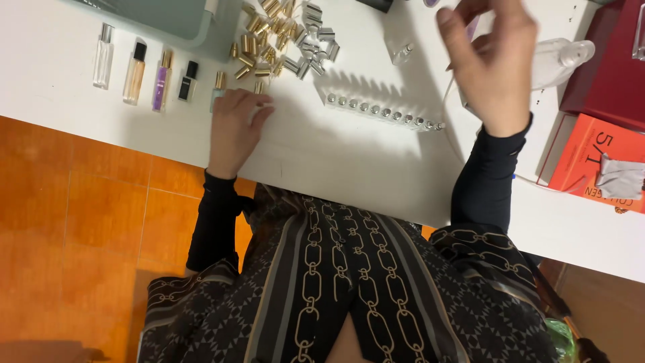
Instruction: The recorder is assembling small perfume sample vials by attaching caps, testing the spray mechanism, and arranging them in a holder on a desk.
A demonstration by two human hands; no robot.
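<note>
My left hand (234, 128) lies on the white table (349, 161) with its fingers bent, the fingertips touching a small gold-capped vial (219, 82); nothing is visibly gripped. My right hand (492, 62) is lifted above the table with the fingers spread, close to a clear plastic bottle (561, 59). Between the hands stands a row of small silver-topped vials (383, 111). Beyond my left hand is a heap of gold and silver caps (282, 40).
Left of my hand lie a clear bottle (103, 57), an amber one (136, 70), a purple one (161, 81) and a small dark one (189, 81). A red box (608, 64) and an orange box (594, 158) with a grey cloth sit at the right. Orange floor tiles (87, 222) show below.
</note>
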